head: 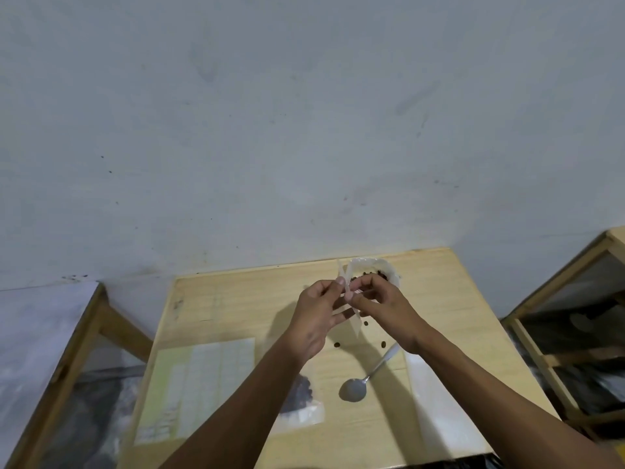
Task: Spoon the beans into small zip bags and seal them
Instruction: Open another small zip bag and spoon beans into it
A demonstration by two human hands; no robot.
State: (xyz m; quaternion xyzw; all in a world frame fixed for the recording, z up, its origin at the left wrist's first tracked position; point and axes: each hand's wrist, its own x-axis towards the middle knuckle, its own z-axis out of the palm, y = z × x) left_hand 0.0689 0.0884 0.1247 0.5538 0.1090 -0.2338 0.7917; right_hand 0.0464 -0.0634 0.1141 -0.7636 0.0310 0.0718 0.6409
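Left hand (316, 318) and right hand (384, 309): raised together above the far middle of the table (236, 299), fingertips of both pinching one small clear zip bag (348, 299); bag contents not discernible.
Bowl of dark beans (372, 270): far edge, partly hidden behind the hands.
Loose beans (337, 345): three, scattered beneath the hands.
Metal spoon (358, 387): flat near the centre, bowl end toward the near edge.
Filled bag (301, 397): near edge, partly under the left forearm.
Printed sheet (199, 380): near left corner.

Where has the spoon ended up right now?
The spoon lies on the wooden table, untouched, near the front, just under the right forearm, with its bowl toward the person.
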